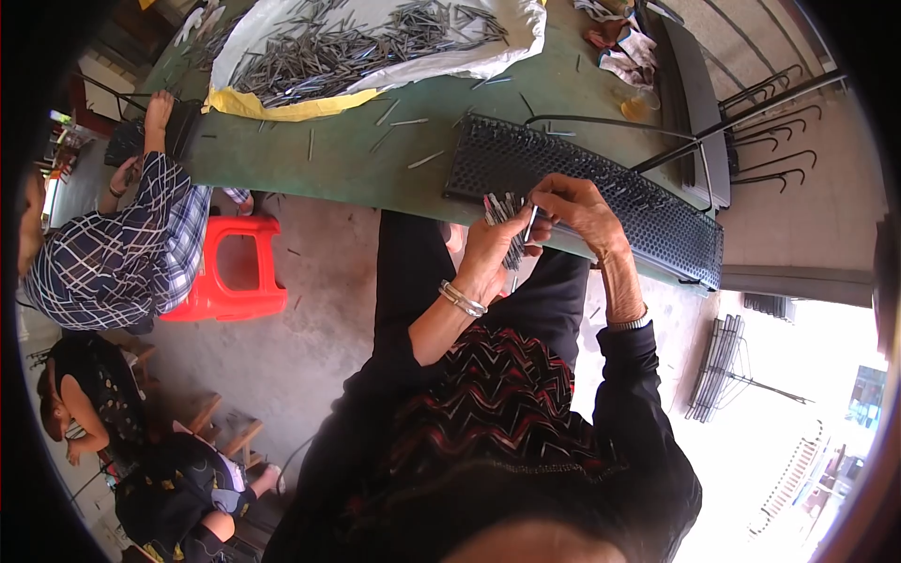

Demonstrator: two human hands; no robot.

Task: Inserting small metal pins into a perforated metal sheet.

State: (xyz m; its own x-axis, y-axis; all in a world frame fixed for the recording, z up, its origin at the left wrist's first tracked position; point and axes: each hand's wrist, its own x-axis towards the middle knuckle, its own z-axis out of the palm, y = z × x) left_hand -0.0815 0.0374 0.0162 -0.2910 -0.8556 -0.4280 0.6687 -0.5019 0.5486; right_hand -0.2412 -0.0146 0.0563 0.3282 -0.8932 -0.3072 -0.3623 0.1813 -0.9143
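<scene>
The left hand (490, 251) is closed around a bundle of thin grey metal pins (507, 225) just above the near edge of the green table (328, 159). The right hand (577, 211) pinches one pin between thumb and fingertips, just beside the black perforated plastic tray (601, 188). Holding each pin straight and near its tip should seat it cleanly — the holes look small and close-set. More loose pins lie heaped on a crumpled white sheet (507, 47), dull and slender. A red plastic stool (235, 272) stands beside a seated person in a checked shirt (122, 253).
</scene>
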